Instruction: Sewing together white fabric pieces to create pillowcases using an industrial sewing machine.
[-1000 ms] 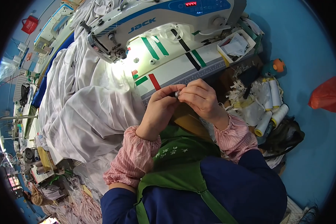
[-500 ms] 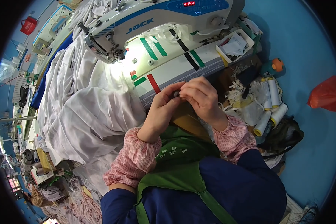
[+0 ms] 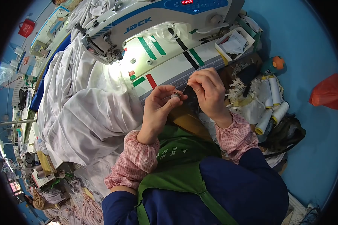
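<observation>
My left hand (image 3: 157,108) is closed, thumb and fingertips pinching a small round silver bobbin (image 3: 174,96); whether a case surrounds it is too small to tell. Up and to the right of it, my right hand (image 3: 209,92) has its thumb and forefinger pressed together on a thin thread (image 3: 184,89). That thread runs in a short slanting line down to the bobbin. Both hands are above the front edge of the sewing machine bed, near a metal ruler strip (image 3: 180,81). Beyond them stands the white and blue sewing machine (image 3: 154,28), its lamp lit.
Pale grey fabric (image 3: 97,112) is heaped left of the hands and under the needle area. At the right are a white box of papers (image 3: 234,43), thread scraps (image 3: 238,90) and several thread cones (image 3: 276,92). A red bag (image 3: 326,92) is farther right.
My hands were together at the bobbin; now the right hand has moved up and right, drawing the thread out. The bobbin shows more plainly in the left hand.
</observation>
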Demonstrator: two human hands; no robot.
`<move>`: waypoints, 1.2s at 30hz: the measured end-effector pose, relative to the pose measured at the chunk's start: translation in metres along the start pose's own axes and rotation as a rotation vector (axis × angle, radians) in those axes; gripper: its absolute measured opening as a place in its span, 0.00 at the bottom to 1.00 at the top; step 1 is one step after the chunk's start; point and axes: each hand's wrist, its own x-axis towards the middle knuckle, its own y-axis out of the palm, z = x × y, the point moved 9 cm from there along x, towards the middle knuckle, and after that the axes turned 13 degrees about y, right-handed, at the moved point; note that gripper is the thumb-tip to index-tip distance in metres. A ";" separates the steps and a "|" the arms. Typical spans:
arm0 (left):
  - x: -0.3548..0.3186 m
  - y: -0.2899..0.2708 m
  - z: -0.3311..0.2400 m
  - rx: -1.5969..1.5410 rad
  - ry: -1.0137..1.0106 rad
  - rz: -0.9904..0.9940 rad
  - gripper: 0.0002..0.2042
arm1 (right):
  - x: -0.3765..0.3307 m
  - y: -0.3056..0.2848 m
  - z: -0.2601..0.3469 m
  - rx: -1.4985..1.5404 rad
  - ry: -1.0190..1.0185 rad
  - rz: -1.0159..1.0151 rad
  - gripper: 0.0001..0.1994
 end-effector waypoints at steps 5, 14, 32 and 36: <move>-0.002 -0.003 0.000 0.007 0.011 0.002 0.11 | 0.007 -0.002 0.005 -0.061 -0.057 -0.061 0.06; -0.004 -0.008 -0.003 -0.006 0.043 -0.004 0.08 | 0.015 0.000 -0.002 0.146 0.064 0.058 0.07; -0.006 -0.012 -0.009 0.138 0.016 0.031 0.08 | -0.003 0.016 0.003 0.142 0.066 0.234 0.05; -0.005 -0.012 -0.010 0.130 0.049 0.048 0.06 | 0.000 0.020 0.002 0.100 0.047 0.234 0.05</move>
